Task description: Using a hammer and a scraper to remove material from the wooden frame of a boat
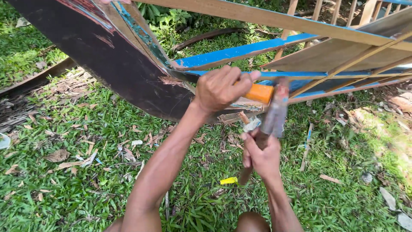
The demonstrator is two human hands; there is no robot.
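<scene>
Person is crouching on grass (64,189) right under the boat (107,56), an old wooden hull w/ dark planking, peeling paint and blue-edged rails.

L hand (221,88) is wrapping tight round a tool w/ an orange handle (260,93), fist closed, thumb on top. It's pressing the tool against the boat's lower edge, approx. where the dark plank is meeting the blue rail (240,52). The working end is hidden behind the hammer, so can't tell what kind of tool it is.

R hand (261,155) is gripping a hammer (274,112) by its wooden shaft, fingers fully curled round it. Hand is sitting below the boat edge, just under the L hand. Hammer head is blurring, up near the orange handle, just beside it; touching or not, can't tell.

A scrap of pale stuff (251,124) is showing just below the boat edge, between the two hands; too blurry to ID.

Below the boat, wood chips and dry leaves are lying scattered over the grass. A yellow bit (228,181) is lying in the grass near the R wrist. A thin stick (305,148) is lying on the ground to the right of the hammer. Bare wooden slats (339,10) are crossing behind the boat's upper right part.
</scene>
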